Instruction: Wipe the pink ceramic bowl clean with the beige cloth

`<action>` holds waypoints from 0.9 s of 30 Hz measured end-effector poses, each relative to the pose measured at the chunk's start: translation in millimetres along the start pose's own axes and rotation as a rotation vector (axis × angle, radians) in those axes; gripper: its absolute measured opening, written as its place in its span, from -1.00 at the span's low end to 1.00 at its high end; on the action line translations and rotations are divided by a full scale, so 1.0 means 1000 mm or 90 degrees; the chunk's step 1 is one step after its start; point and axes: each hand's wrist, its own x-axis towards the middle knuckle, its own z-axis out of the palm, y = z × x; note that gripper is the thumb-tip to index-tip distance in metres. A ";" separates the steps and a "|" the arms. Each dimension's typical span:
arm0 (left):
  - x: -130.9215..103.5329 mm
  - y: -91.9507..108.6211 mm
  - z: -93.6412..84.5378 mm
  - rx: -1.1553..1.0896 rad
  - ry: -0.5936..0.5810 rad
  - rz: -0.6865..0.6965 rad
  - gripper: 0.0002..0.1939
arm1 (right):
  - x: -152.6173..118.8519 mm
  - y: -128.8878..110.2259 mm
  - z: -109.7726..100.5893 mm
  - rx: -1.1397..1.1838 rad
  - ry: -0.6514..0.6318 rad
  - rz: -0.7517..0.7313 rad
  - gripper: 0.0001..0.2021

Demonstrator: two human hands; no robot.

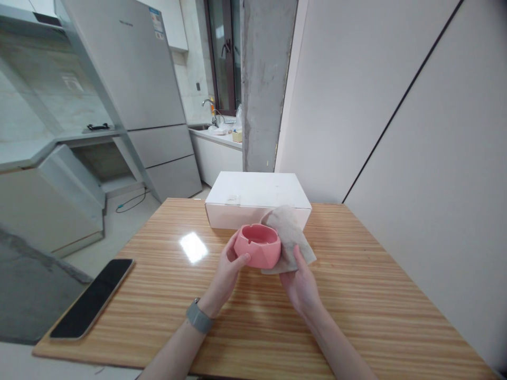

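A pink faceted ashtray with notches in its rim is held up over the wooden table. My left hand grips it from the left side, thumb on the front face and the other fingers partly hidden behind. In my right hand is a pale grey cloth, pinched with the thumb on top. The cloth hangs against the right side of the ashtray, and part of it is hidden behind the ashtray. A grey band circles my left wrist.
Behind the ashtray a white cardboard box sits on the table. A dark flat device like a phone or tablet lies at the table's left edge. A white wall borders the right; a fridge stands beyond, at back left.
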 end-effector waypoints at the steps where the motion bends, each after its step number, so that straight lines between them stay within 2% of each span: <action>1: 0.000 -0.001 0.000 -0.008 0.004 0.001 -0.31 | -0.001 0.001 0.000 0.001 -0.003 0.005 -0.56; 6: 0.000 -0.006 -0.001 -0.043 0.020 -0.009 -0.19 | -0.002 0.004 0.001 0.007 -0.029 0.028 -0.55; 11: 0.003 -0.013 -0.003 -0.022 0.061 -0.004 -0.26 | 0.000 0.007 -0.002 0.008 -0.039 0.026 -0.57; 16: 0.006 -0.021 -0.008 0.026 0.090 0.025 -0.30 | 0.002 0.011 -0.004 0.002 -0.028 0.024 -0.59; 21: 0.004 -0.014 -0.007 0.126 0.131 0.055 -0.24 | 0.000 0.014 -0.003 0.003 -0.023 0.017 -0.61; 25: 0.003 -0.010 -0.003 0.158 0.105 0.075 -0.02 | 0.000 0.014 -0.002 -0.003 -0.013 0.026 -0.60; 27: 0.003 -0.013 -0.004 0.095 0.070 0.057 -0.10 | 0.001 0.012 -0.002 -0.001 0.001 0.016 -0.59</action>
